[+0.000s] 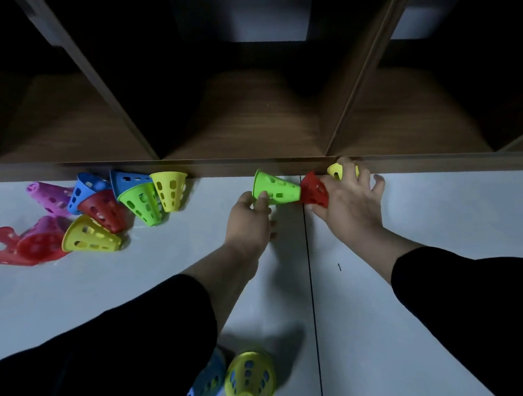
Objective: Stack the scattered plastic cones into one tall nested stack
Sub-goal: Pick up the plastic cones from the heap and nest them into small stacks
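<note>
Your left hand [249, 219] pinches the green perforated plastic cone [275, 187]; at its 3 o'clock, your right hand [349, 199] holds the red perforated plastic cone [313, 190].

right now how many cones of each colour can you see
red: 4 (one in the right hand)
yellow: 4
green: 2 (one in the left hand)
blue: 3
purple: 2
total: 15

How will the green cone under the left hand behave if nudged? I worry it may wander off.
The green cone lies on its side, so it would probably roll in a curve. Its thin, perforated wall suggests it is light and slides easily. The left hand pinches its rim.
</note>
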